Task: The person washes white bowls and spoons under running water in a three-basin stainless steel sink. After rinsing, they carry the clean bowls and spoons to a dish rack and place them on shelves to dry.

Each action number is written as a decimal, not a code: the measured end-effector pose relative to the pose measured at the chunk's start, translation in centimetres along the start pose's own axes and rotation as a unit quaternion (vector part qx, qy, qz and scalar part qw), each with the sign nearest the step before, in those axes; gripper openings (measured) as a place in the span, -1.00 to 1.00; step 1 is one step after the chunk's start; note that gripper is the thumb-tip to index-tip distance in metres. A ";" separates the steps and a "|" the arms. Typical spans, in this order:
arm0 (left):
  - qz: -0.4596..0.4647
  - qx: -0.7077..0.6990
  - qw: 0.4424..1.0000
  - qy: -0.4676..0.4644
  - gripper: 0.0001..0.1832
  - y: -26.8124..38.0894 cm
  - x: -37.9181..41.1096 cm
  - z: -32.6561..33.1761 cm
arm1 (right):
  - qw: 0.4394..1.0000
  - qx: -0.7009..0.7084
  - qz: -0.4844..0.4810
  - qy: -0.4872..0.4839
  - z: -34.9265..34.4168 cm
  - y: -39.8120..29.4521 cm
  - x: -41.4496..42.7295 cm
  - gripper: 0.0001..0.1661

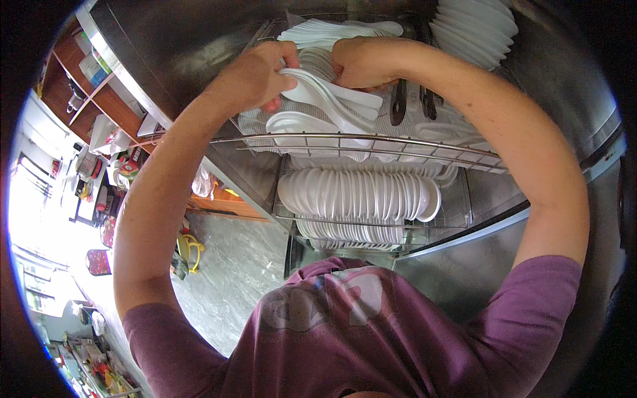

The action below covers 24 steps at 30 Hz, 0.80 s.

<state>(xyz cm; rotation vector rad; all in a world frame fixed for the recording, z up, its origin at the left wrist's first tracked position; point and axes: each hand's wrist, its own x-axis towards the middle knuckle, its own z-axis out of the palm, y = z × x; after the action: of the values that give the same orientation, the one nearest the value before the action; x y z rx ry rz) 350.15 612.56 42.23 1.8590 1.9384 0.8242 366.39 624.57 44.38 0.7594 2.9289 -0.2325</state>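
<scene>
My left hand (259, 77) is at the upper rack of a metal cabinet, its thumb and fingers closed on the bowl end of a white spoon (323, 97). The spoon's handle points down and right, towards the rack's wire front rail. Close by on the right, my right hand (366, 64) reaches in with bent fingers at a row of nested white spoons (318, 58); whether it grips one is hidden. More white spoons (303, 124) lie on the mesh liner (254, 122) below my hands. A stack of white spoons (333, 32) lies behind them.
The wire front rail (368, 139) crosses before my forearms. Black handles (398, 102) lie right of my right hand. White plates (475, 30) stand at the back right. Lower racks hold upright white dishes (353, 194). Shelves with goods (94, 99) are at the left.
</scene>
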 end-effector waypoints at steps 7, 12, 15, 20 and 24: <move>0.045 0.171 0.983 0.040 -0.80 -0.4 1.2 1.2 | 0.997 0.030 -0.044 0.055 -1.1 -0.4 -2.2 -0.43; 0.140 0.256 0.948 0.127 -0.74 -0.5 0.9 1.6 | 0.976 -0.110 -0.111 0.152 0.4 -1.7 -3.6 -0.34; 0.060 0.264 0.959 0.090 -0.65 0.5 0.7 1.6 | 0.974 -0.122 -0.112 0.152 0.7 -1.9 -3.6 -0.35; 0.063 0.231 0.966 0.096 -0.67 0.5 0.5 1.6 | 0.972 -0.179 -0.119 0.098 0.9 -3.3 -4.5 -0.59; 0.137 0.286 0.931 0.178 -0.64 -0.4 0.2 2.2 | 0.967 -0.198 -0.131 0.095 1.4 -3.4 -4.3 -0.69</move>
<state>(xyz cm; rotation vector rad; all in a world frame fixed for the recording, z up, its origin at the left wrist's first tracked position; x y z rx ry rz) 351.12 613.12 40.30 2.5087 2.3640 0.7692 368.56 619.35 44.05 0.3518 3.0947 0.4191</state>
